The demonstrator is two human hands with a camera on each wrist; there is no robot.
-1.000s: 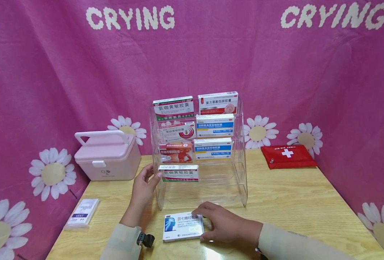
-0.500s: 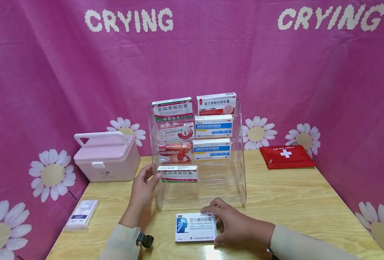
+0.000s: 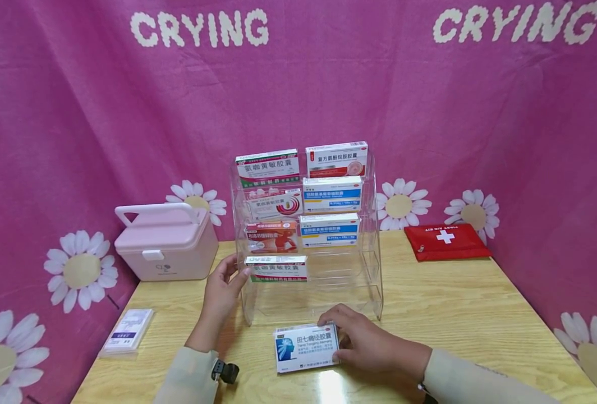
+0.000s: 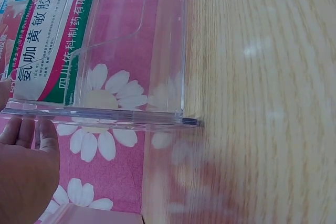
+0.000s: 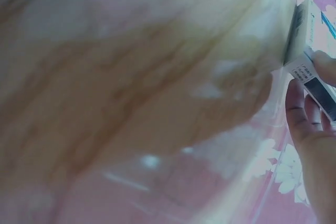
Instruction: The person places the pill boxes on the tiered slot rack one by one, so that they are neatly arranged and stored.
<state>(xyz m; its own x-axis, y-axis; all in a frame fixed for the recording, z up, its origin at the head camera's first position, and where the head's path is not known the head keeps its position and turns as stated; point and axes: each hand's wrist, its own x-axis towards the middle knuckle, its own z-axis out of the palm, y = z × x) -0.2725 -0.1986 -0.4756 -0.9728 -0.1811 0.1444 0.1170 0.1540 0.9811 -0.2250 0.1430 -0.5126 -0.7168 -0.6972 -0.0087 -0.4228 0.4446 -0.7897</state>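
Note:
My left hand (image 3: 224, 287) grips the left side panel of a clear acrylic display rack (image 3: 311, 303); in the left wrist view, fingers (image 4: 48, 136) lie along the panel's outer face. Within reach of that thumb, a white, green and magenta medicine box (image 3: 278, 270) sits in the rack's lower left slot. In front of the rack my right hand (image 3: 374, 342) pinches the right end of a white medicine box (image 3: 306, 350) with a blue head picture. That box is tilted up toward me, its printed face showing. The right wrist view catches its end flap (image 5: 320, 95) between thumb and fingers.
Several more medicine boxes fill the rack's upper tiers, such as a blue-and-white box (image 3: 330, 231). Left of the rack stands a pink lidded case (image 3: 169, 247), with a stack of white packets (image 3: 128, 331) before it. A red first aid pouch (image 3: 447, 242) lies at the right.
My right hand has slid the white medicine box to the right along the table, then raised its far edge so it tilts. My left hand has stayed at the rack.

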